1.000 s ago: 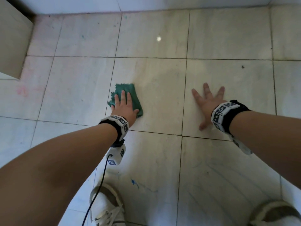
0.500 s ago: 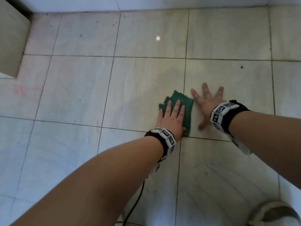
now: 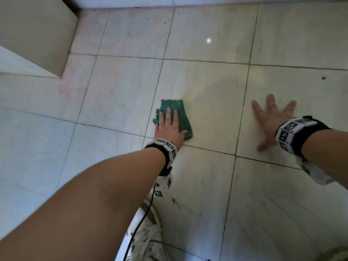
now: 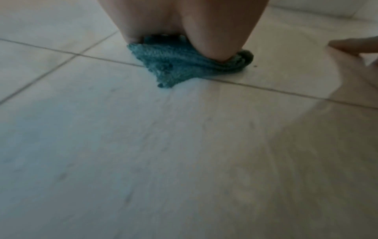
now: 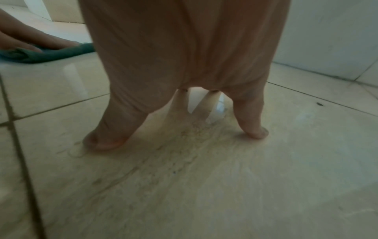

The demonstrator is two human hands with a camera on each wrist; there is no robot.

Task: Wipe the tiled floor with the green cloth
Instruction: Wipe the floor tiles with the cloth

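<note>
Two hands are on the floor (image 3: 207, 95) in the head view: the left hand (image 3: 168, 127) presses flat on the cloth (image 3: 172, 106), and the right hand (image 3: 271, 119) is splayed, holding nothing. Left wrist view: the cloth (image 4: 184, 64) is bunched and may roll, losing contact. Right wrist view: fingers (image 5: 108, 134) brace on a glossy tile and could slip.
</note>
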